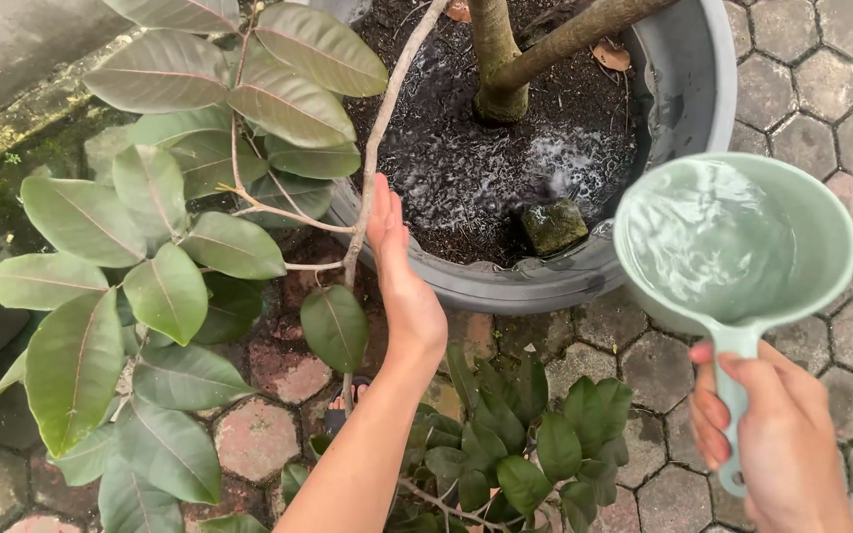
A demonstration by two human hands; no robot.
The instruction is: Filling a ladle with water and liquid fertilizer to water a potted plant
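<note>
Head view: water dipper poised beside the grey pot.
Right hand (777, 444) clamps the handle of the green dipper (737, 242), full and held level just beside the grey pot (688, 94); left hand (402, 271), fingers flat together, holds the thin branch (379, 128) aside. Best to tip slowly over the dark soil (486, 158), clear of the trunk (498, 59).

I see my right hand (777, 434) gripping the handle of a pale green plastic water scoop (737, 242) full of water, beside the grey round planter (688, 94). My flat left hand (402, 266) touches a thin leafy branch (372, 158).
</note>
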